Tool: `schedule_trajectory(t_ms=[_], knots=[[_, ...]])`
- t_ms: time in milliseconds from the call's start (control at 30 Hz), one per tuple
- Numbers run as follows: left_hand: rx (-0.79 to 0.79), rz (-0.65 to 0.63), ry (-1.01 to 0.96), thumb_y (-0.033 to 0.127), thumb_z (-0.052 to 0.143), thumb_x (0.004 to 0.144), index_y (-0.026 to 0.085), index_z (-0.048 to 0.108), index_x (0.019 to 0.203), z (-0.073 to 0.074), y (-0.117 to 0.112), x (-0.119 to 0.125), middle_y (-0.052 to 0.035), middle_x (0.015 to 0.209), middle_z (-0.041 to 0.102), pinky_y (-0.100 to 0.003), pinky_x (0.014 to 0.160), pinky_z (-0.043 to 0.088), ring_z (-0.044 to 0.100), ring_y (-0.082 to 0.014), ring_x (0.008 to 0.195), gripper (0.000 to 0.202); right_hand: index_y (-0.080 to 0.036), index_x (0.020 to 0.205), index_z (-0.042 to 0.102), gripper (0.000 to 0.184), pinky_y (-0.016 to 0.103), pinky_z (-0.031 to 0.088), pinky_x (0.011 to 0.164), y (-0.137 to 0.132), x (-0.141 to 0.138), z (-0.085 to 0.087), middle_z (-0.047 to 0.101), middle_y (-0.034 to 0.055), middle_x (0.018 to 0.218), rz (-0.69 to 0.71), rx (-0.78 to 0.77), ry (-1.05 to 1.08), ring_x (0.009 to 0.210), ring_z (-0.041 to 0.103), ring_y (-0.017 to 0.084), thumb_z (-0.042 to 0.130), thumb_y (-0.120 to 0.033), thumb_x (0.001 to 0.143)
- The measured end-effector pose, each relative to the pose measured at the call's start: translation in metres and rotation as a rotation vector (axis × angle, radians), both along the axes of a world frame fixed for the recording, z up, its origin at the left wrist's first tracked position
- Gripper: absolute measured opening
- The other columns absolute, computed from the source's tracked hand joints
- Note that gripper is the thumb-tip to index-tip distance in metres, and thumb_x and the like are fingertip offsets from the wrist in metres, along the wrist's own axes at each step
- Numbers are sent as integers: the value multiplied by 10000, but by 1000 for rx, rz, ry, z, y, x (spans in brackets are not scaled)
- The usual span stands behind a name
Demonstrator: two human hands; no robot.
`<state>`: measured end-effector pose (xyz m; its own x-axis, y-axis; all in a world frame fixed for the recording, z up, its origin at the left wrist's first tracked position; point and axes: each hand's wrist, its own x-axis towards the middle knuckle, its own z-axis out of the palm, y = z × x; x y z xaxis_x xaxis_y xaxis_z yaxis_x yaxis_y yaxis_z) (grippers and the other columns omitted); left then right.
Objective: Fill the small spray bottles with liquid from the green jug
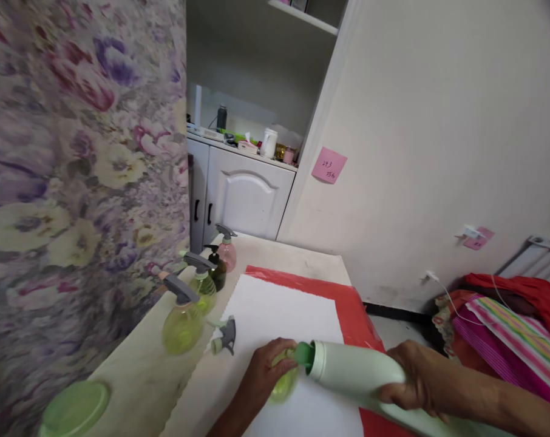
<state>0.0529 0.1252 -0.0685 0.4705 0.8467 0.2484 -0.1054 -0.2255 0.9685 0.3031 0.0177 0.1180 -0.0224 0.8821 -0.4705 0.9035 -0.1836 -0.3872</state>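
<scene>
My left hand (264, 371) is wrapped round a small yellow-green bottle (284, 382) that has no spray head, on a white cloth (275, 315). My right hand (416, 382) grips a large pale green bottle (357, 375), tipped on its side. Its green neck (305, 354) points at the mouth of the small bottle. A loose grey spray head (224, 337) lies on the cloth just left of my left hand.
Several spray bottles stand along the table's left edge: yellow-green (181, 325), another yellow-green (203, 285), dark (219, 270), pink (228, 252). A green lid (74, 408) lies near left. Red plastic sheet (352, 303) under the cloth. Floral curtain (74, 182) left, folded fabrics (507, 328) right.
</scene>
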Motion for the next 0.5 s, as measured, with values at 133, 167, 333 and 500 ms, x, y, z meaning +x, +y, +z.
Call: schedule_trajectory(t_ms=[133,167,333,500], knots=[[5,-6,6,271,665,781,213,731,952,2,0,0,-44,956,736,-304,876,458,652,-237,947,192,-175,714,577,208,133,306,308,-1,0,1,492,-55,444,-5,0,1,334,451,64,626,-376,744],[7,-8,7,272,663,784,212,731,952,2,0,0,-44,955,736,-301,876,457,652,-235,947,191,-175,718,582,209,135,310,308,-1,0,1,497,-54,448,-4,0,3,335,451,65,629,-377,741],[11,-15,17,273,663,785,205,729,949,3,-1,0,-43,948,736,-298,867,454,650,-233,936,189,-172,707,593,194,130,314,310,-2,-1,2,500,-51,445,-9,2,-34,339,451,63,629,-360,734],[0,-16,21,271,664,782,204,728,953,2,-2,-1,-43,944,737,-299,873,458,650,-234,947,194,-178,733,602,220,134,307,302,-1,5,-3,524,-45,462,-21,-17,-7,339,463,69,625,-396,752]])
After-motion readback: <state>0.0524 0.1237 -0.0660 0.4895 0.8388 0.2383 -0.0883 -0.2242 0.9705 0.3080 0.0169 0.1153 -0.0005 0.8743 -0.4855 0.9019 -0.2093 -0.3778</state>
